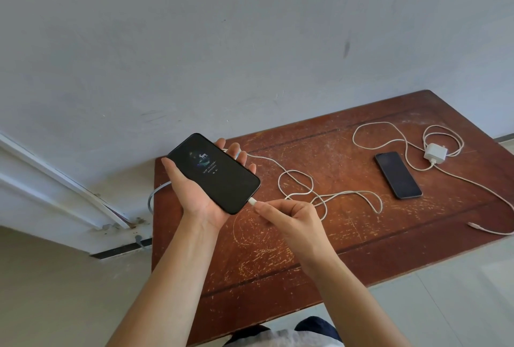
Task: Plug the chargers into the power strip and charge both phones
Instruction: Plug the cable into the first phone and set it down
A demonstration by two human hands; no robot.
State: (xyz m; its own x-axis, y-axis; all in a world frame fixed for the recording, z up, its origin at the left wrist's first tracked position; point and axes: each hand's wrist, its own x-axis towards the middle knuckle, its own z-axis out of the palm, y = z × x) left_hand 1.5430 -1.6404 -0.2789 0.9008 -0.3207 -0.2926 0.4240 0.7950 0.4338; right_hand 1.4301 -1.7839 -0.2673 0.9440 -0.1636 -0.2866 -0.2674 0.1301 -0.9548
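Pinched in right hand (pixel 289 214): white plug (pixel 252 202), seated at lit phone (pixel 213 172) bottom edge, frame centre. Phone is cradled in left hand (pixel 194 188), fingers wrapped. Second phone (pixel 398 174) and white charger (pixel 435 153) are seen flat on wooden table (pixel 278 263), upper right.

Second phone (pixel 398 174) on table (pixel 278 277), charger (pixel 435 153) just behind, cable (pixel 319 193) leftward.

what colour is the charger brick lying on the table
White, like its cable; the head view shows the charger brick best.
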